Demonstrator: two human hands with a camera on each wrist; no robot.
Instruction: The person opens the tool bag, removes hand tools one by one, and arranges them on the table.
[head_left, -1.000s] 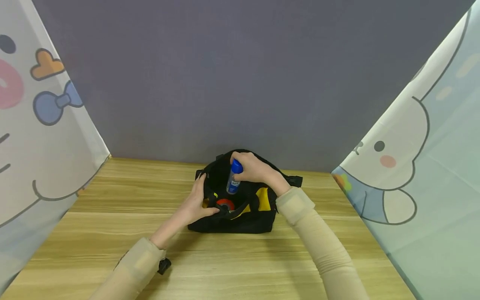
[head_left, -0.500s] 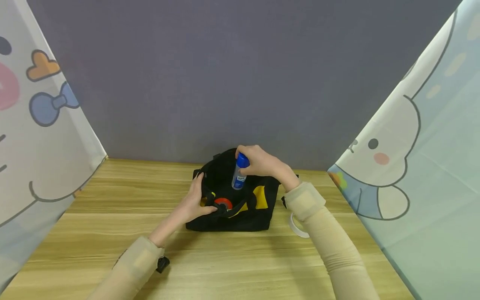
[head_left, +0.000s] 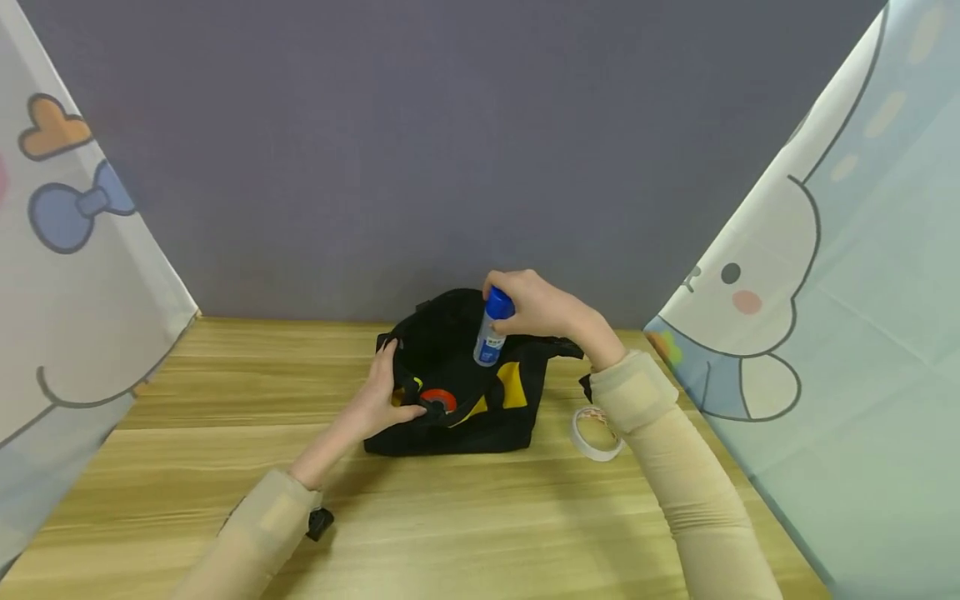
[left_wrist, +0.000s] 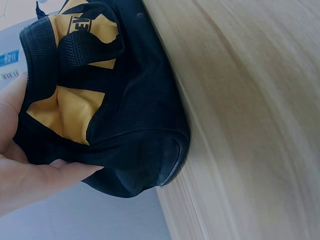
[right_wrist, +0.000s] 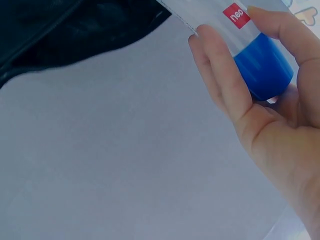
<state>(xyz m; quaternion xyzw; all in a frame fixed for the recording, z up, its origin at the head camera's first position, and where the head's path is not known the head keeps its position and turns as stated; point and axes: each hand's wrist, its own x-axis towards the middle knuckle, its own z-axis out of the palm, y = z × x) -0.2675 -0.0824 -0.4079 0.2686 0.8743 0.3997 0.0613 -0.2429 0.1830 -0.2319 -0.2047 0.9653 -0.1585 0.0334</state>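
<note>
A black and yellow tool bag (head_left: 465, 439) stands on the table, its mouth spread wide. My left hand (head_left: 375, 392) grips its left end, thumb on the front rim and fingers farther back, with yellow panels (left_wrist: 80, 112) close by in the left wrist view. My right hand (head_left: 542, 310) holds a clear bottle (head_left: 489, 343) by its blue cap (right_wrist: 264, 67) and upper body. The bottle tilts over the bag's mouth; whether its base is still below the rim I cannot tell. A red and dark round thing (head_left: 438, 400) lies inside the bag near my left thumb.
A white tape roll (head_left: 577, 437) lies right of the bag, beside my right forearm. A small black object (head_left: 320, 523) shows by my left sleeve. The wooden table (head_left: 450, 533) meets a grey backdrop (head_left: 480, 167), with printed cloth (head_left: 757, 367) on both sides.
My right hand has lifted the bottle up and to the right relative to the bag. The tape roll has come out from behind my right forearm. My left hand keeps its hold on the bag.
</note>
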